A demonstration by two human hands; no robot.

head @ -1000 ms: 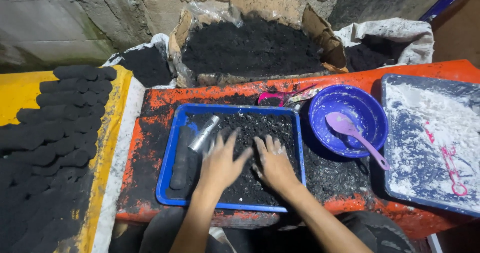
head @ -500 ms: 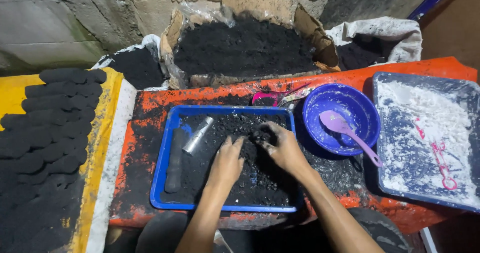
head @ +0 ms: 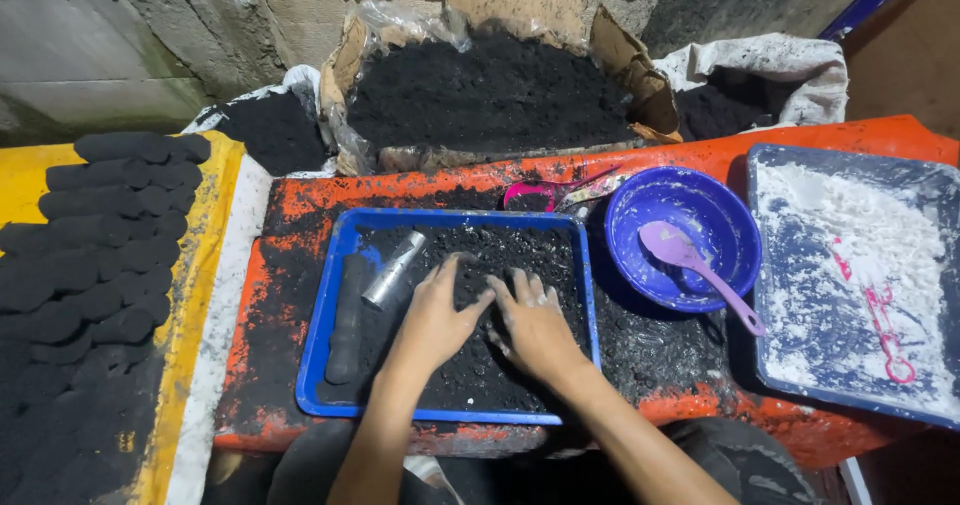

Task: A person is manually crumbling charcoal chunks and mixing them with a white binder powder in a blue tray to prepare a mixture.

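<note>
Head view: both hands press flat, palms down, into the black charcoal mix that fills the blue tray on the orange desk. The left hand lies with its fingers spread wide over the mix, holding nothing. The right hand is just beside it, its fingers also splayed and dusted white, its grip empty too; the two thumbs nearly touch. The mix sits directly under both palms and spreads out ahead of the fingertips to the far wall of the tray.

Just left of the left hand, inside the tray, a short metal tube lies tilted, and beyond it a dark rod-shaped piece rests along the tray's left wall. To the right of the right hand, outside the tray, stands a blue bowl with a lilac spoon leaning in it, and further right a grey tray is dusted with white powder. Ahead of both hands, past the tray, a pink tool lies on the desk, and behind it an open cardboard box is heaped with black powder.

Well to the left of the left hand, many finished black briquettes lie in rows on a yellow surface. Judging from this, a good batch is already shaped, while the mix under the hands is loose and unformed, and the tube lies untouched.
</note>
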